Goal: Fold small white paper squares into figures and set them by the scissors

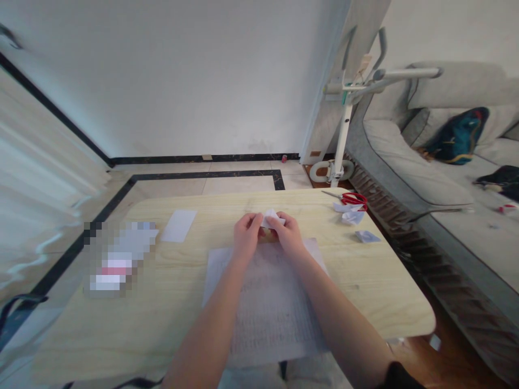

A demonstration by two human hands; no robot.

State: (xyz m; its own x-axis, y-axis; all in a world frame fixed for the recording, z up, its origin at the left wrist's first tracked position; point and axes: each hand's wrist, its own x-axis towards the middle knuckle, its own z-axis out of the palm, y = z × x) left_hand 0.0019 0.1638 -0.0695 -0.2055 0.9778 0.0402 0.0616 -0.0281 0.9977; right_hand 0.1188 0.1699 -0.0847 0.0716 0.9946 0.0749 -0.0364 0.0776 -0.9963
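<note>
Between my two hands is a small folded piece of white paper point(271, 217), held up a little over the far edge of a large printed sheet point(275, 308). My left hand point(247, 231) pinches its left side with thumb and fingers. On the other side, my right hand point(288, 231) grips the paper, its thumb pressed on the front. The lower part of the folded paper is hidden by my fingers. The printed sheet lies flat under my forearms on the wooden table point(365, 292).
Red-handled scissors point(353, 200) lie at the table's far right beside folded paper pieces point(352, 216) and another folded piece point(367, 236). A blank white sheet point(179, 225) lies to the left, near a blurred-out item point(125, 259). A grey sofa point(405, 156) stands to the right.
</note>
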